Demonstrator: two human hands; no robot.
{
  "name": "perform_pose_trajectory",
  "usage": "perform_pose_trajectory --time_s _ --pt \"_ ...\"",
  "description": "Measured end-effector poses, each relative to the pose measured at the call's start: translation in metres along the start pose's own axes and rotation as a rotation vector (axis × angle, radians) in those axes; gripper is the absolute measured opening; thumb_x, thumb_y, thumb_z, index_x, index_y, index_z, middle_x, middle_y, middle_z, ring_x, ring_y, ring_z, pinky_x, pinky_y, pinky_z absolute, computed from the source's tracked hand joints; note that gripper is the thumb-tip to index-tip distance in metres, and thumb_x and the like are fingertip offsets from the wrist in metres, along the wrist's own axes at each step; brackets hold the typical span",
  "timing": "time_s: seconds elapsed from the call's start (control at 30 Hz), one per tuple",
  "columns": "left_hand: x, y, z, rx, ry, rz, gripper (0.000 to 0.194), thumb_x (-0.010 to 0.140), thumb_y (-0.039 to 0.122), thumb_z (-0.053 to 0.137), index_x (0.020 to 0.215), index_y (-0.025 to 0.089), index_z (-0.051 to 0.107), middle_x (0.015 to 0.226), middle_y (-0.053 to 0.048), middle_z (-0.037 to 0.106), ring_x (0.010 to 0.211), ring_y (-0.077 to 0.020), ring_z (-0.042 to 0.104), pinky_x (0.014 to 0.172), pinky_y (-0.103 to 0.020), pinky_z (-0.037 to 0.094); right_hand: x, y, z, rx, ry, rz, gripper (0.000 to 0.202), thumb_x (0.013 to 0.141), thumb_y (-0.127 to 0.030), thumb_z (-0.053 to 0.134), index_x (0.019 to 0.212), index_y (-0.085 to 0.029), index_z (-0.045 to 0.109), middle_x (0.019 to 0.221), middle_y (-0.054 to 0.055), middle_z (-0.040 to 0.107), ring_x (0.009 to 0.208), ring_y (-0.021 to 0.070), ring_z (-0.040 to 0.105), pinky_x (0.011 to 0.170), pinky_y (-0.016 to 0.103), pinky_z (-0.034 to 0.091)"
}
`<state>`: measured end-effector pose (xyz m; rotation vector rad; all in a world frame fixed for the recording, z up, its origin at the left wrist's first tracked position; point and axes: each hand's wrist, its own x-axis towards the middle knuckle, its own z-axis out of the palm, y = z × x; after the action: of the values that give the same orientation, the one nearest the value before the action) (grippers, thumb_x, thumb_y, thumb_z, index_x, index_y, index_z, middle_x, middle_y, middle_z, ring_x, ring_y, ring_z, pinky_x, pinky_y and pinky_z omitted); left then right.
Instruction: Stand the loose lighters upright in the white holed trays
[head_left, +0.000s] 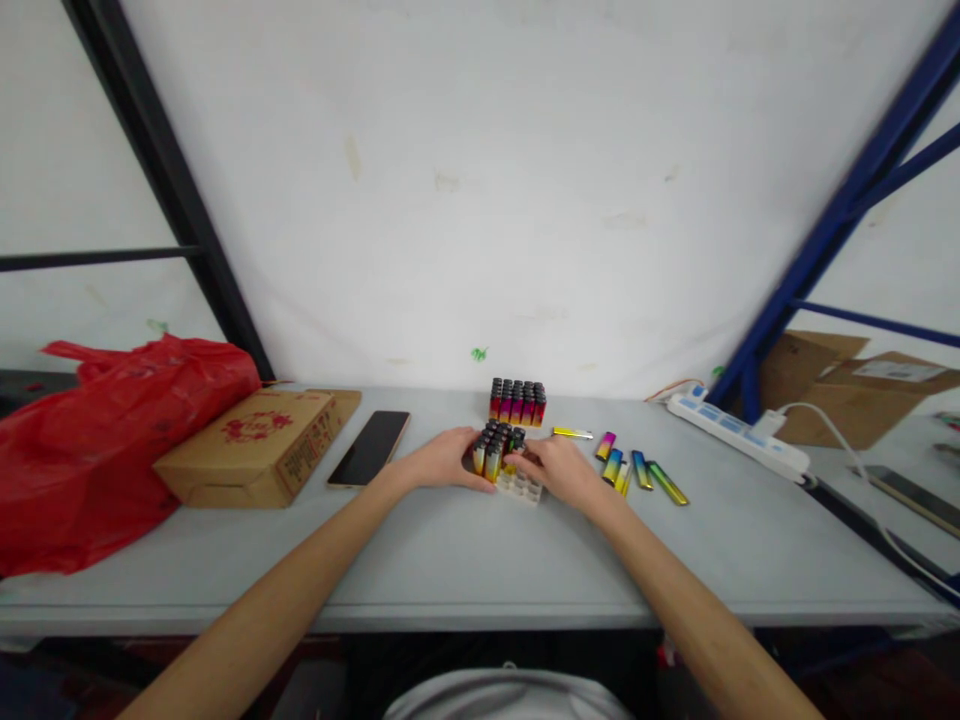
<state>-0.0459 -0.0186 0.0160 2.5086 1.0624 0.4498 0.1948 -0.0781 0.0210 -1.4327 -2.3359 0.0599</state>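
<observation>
A white lighter tray (519,488) with round slots stands near the middle of the table, its left part filled with upright black-topped lighters (491,460). My left hand (448,460) is closed around the left side of this group, thumb at the front and fingers behind. Over the right part of the tray, my right hand (564,470) pinches a lighter (512,463) that its fingers partly cover. Behind stands a block of pink and red lighters (517,402). Several loose lighters lie right of my right hand, among them a green one (667,483) and a pink one (605,446).
To the left are a phone (371,448), a cardboard box (255,445) and a red plastic bag (127,440). A white power strip (739,435) with cables lies at the right, by a blue metal frame (832,225). The wall (480,200) rises behind the table.
</observation>
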Motion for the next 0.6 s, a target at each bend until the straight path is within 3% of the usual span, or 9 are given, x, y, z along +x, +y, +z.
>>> perform_pose_trajectory --time_s 0.13,0.23,0.37,0.47,0.6 --pt "0.0 0.001 0.0 -0.018 0.002 0.002 0.073 0.059 0.072 0.084 0.107 0.019 0.069 0.104 -0.009 0.073 0.091 -0.0312 0.068 0.079 -0.037 0.051 0.0 -0.002 -0.002 -0.111 -0.01 0.046 0.049 0.099 -0.059 0.055 0.076 -0.02 0.072 0.073 0.009 0.074 0.061 0.0185 0.063 0.056 0.028 0.031" --pt "0.0 0.001 0.0 -0.02 0.0 0.005 0.075 0.058 0.072 0.084 0.109 0.019 0.069 0.106 -0.009 0.073 0.095 -0.0321 0.068 0.082 -0.037 0.052 -0.002 0.009 -0.008 -0.092 -0.018 0.042 0.053 0.102 -0.061 0.048 0.074 -0.022 0.071 0.068 0.007 0.071 0.062 0.0183 0.063 0.058 0.027 0.033" --pt "0.0 0.001 -0.001 -0.017 -0.005 0.002 0.077 0.058 0.072 0.084 0.112 0.018 0.068 0.114 -0.011 0.073 0.103 -0.0337 0.067 0.09 -0.04 0.051 -0.006 0.051 -0.021 -0.114 0.085 0.113 0.048 0.109 -0.044 0.039 0.081 -0.02 0.071 0.077 0.007 0.073 0.074 0.019 0.067 0.068 0.027 0.04" --pt "-0.001 0.002 -0.002 -0.011 -0.007 -0.01 0.077 0.057 0.072 0.084 0.11 0.018 0.067 0.115 -0.012 0.072 0.104 -0.0345 0.067 0.092 -0.041 0.051 -0.011 0.088 -0.029 -0.121 0.133 0.177 0.024 0.103 -0.026 0.051 0.102 -0.017 0.073 0.098 0.01 0.076 0.09 0.0199 0.069 0.082 0.027 0.046" --pt "-0.002 0.005 -0.004 -0.007 -0.009 -0.02 0.074 0.058 0.072 0.084 0.107 0.019 0.067 0.11 -0.01 0.072 0.099 -0.0337 0.067 0.086 -0.039 0.052 -0.019 0.12 -0.038 -0.132 0.105 0.278 0.021 0.098 -0.021 0.059 0.113 -0.014 0.071 0.109 0.013 0.074 0.094 0.021 0.07 0.088 0.031 0.049"
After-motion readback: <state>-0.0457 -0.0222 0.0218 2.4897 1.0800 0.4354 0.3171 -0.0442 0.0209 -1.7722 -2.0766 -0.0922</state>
